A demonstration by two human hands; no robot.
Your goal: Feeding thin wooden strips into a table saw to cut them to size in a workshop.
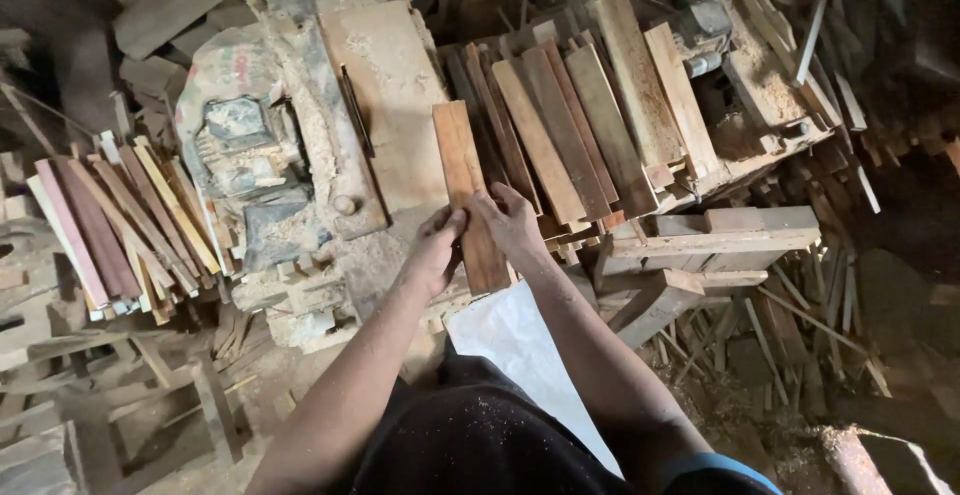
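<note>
Sawdust-covered grey table saw bench [300, 155] is the landmark. Right of it, a stack of roughly nine long brown wooden slats [570, 125], laid side by side within reach. Left of it, a bundle of about ten thin reddish and yellow strips [120, 225]. At its near right corner, one narrow brown wooden plank [467, 190], lying lengthwise. Left hand [437, 250] and right hand [512, 223] pinch its near end from both sides, fingers closed on it, apparently to steady it.
</note>
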